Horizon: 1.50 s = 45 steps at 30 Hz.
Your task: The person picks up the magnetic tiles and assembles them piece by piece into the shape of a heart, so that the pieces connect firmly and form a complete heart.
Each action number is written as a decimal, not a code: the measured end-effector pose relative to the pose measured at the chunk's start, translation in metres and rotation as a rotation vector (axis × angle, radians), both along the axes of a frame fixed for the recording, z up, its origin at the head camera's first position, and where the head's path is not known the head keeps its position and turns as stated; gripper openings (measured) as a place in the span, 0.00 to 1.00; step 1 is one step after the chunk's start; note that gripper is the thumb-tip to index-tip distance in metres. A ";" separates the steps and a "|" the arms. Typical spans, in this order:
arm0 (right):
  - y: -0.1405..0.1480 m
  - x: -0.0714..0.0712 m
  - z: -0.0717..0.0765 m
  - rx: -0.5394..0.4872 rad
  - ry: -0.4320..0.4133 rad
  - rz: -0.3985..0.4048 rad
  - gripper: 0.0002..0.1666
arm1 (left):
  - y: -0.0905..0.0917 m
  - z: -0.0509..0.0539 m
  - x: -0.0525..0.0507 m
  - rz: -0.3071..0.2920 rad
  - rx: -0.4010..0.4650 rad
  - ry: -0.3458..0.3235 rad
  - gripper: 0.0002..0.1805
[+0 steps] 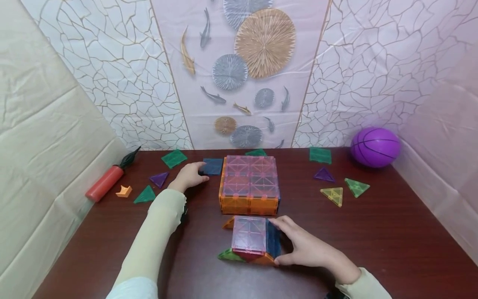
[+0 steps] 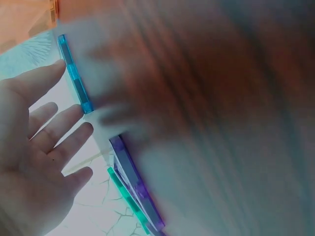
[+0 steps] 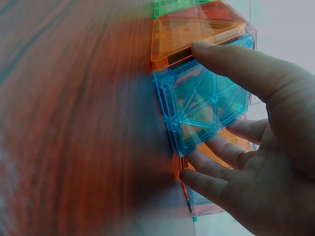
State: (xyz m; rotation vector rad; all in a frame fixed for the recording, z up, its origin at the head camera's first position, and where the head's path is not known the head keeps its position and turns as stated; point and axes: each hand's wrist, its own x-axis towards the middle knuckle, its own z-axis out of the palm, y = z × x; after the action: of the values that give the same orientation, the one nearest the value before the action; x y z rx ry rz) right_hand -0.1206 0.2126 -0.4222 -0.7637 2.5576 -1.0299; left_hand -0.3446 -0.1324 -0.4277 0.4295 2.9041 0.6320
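My left hand (image 1: 189, 176) reaches to a flat blue square magnetic tile (image 1: 213, 166) at the back. In the left wrist view its thumb and fingers are spread around that tile's edge. My right hand (image 1: 308, 245) holds a slanted blue tile (image 3: 211, 101) between thumb and fingers, on the right side of a small tile structure. That structure has a pink top (image 1: 249, 236), with orange (image 1: 264, 260), red and green (image 1: 230, 255) triangles along its base. Behind it stands a larger box of tiles (image 1: 250, 178), pink on top and orange in front.
At left lie a red pump (image 1: 106, 182), an orange crown-shaped piece (image 1: 124, 191), purple (image 1: 159, 180) and green triangles (image 1: 145, 194). At right are yellow (image 1: 333, 196), light green (image 1: 356, 187) and purple triangles (image 1: 324, 174), plus a purple ball (image 1: 375, 147). Green tiles (image 1: 320, 155) line the back.
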 end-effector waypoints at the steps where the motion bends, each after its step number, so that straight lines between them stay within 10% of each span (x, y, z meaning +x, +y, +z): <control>1: 0.000 0.000 0.000 0.000 0.000 0.000 0.53 | -0.002 0.001 0.002 -0.009 -0.004 0.004 0.35; 10: 0.000 -0.001 -0.001 -0.009 0.020 0.005 0.53 | -0.007 0.003 0.006 -0.039 -0.023 0.046 0.40; 26: -0.002 0.000 -0.001 -0.013 0.014 0.017 0.53 | 0.006 -0.002 -0.002 -0.105 -0.045 -0.123 0.50; 45: 0.000 -0.001 -0.001 -0.005 0.021 0.005 0.54 | 0.003 0.000 0.010 -0.170 -0.130 0.078 0.50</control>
State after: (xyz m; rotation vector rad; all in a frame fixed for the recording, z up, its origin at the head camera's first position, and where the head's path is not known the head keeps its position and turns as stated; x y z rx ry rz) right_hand -0.1214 0.2131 -0.4235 -0.7855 2.5703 -1.0320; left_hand -0.3348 -0.1291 -0.4273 0.6883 2.9175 0.4073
